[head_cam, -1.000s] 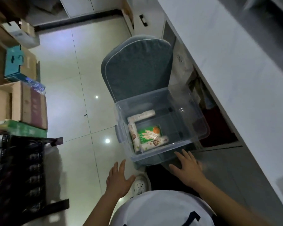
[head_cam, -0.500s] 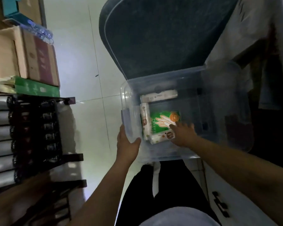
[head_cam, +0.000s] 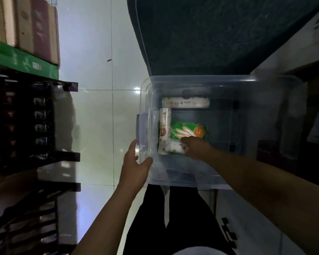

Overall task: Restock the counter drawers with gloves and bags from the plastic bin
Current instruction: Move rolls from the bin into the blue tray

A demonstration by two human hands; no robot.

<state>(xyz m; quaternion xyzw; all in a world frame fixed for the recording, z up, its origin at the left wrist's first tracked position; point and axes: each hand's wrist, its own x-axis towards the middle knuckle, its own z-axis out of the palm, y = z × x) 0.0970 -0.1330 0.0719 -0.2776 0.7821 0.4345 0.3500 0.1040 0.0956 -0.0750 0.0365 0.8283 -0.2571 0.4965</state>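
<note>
A clear plastic bin [head_cam: 265, 83] stands on a dark cushioned seat in front of me. Inside it lie a green glove pack [head_cam: 187, 130] and three white bag rolls: one along the far wall [head_cam: 186, 102], one upright along the left side [head_cam: 164, 126], and one at the near side [head_cam: 175, 147]. My right hand [head_cam: 195, 147] is inside the bin, its fingers curled over the near roll and the edge of the glove pack. My left hand [head_cam: 134, 166] grips the bin's near left corner from outside, thumb over the rim.
The dark grey seat cushion [head_cam: 210, 34] lies under and beyond the bin. A black rack [head_cam: 26, 126] and stacked cardboard boxes [head_cam: 26, 24] stand at the left across a strip of tiled floor [head_cam: 99, 107]. A white cabinet front with a dark handle [head_cam: 228, 234] is at the lower right.
The view has closed in on the bin. My right hand has settled lower onto the near roll, and my left hand has wrapped more firmly around the bin's corner.
</note>
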